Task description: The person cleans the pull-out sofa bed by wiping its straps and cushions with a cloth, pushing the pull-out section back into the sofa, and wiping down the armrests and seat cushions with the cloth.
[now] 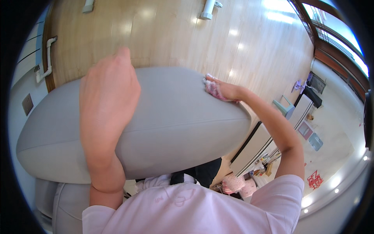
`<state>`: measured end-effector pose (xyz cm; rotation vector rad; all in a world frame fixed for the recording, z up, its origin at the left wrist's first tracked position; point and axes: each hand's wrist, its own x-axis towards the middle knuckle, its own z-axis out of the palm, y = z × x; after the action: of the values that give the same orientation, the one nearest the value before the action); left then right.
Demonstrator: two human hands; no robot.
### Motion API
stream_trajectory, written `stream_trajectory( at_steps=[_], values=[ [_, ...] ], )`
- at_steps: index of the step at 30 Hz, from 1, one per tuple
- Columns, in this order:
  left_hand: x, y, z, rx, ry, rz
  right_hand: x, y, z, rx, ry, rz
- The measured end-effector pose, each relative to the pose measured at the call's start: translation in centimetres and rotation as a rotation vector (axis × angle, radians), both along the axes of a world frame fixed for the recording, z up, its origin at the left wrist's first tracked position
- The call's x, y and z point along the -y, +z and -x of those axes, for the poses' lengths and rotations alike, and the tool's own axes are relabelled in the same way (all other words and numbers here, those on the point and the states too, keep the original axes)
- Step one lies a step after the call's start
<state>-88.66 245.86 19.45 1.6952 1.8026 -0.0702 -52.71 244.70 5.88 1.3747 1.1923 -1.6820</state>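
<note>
A large grey upholstered sofa part (pixel 175 99), a cushion or a backrest, spans the view in front of me, with a seam along it. My right hand (pixel 220 89) presses a pink and white cloth (pixel 213 87) against its top near the right end. My left hand (pixel 109 87) is raised close to the camera, back of the hand towards me, and covers part of the grey surface. Its fingers are mostly hidden, so whether it grips anything does not show.
Light wood flooring (pixel 169 35) stretches beyond the sofa. White pipes (pixel 207 11) stand at the top; another pipe (pixel 49 60) runs along the left wall. More grey sofa (pixel 68 201) lies lower left. A cabinet (pixel 254 146) and a green stool (pixel 285 108) are at the right.
</note>
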Motion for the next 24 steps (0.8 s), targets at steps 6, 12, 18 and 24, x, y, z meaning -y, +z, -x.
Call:
stream_trajectory(
  at_steps=[6,12,18,24],
  values=[
    [-0.1,-1.2,0.3,0.127,0.011,-0.002,4.3,-5.5,21.2,-0.808,0.065,-0.179],
    [0.2,-0.6,0.8,0.158,0.031,-0.022,1.1,-4.1,16.6,-0.957,0.251,-0.255],
    [-0.2,-1.3,0.2,0.059,0.036,0.092,-1.3,-9.9,1.1,-0.134,0.149,0.266],
    [-0.1,-3.0,-0.3,0.052,-0.027,0.134,0.5,-10.8,17.6,-0.613,0.423,-0.130]
  ],
)
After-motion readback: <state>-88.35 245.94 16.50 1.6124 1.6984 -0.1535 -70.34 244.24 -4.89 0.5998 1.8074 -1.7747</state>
